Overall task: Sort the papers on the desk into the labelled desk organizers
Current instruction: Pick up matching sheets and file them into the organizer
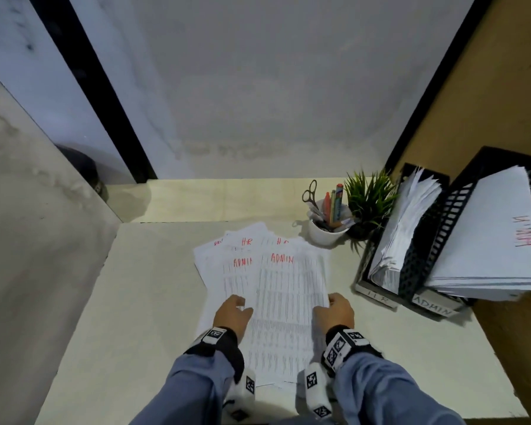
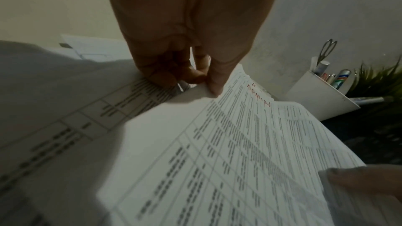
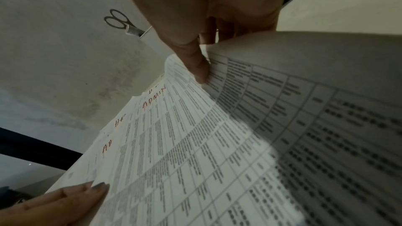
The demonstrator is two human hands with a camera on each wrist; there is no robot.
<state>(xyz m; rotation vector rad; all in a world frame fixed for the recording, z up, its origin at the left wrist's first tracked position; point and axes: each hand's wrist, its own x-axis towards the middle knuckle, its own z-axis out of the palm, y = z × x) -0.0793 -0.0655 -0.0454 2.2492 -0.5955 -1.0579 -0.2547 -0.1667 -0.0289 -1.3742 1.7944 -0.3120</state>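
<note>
At the desk's point(image 1: 154, 296) middle, seen from the head, the top ADMIN sheet point(image 1: 288, 302) of the fanned papers point(image 1: 246, 243) is being picked; next it should go right to the ADMIN organizer point(image 1: 436, 308), beside the HR organizer point(image 1: 377, 297). Left hand point(image 1: 232, 314) and right hand point(image 1: 334, 312) flank its edges. Left wrist: thumb and fingers point(image 2: 214, 82) pinch the sheet's edge, so that grip is closed on it. Right wrist: thumb above, fingers point(image 3: 208, 32) beneath, pinching likewise.
</note>
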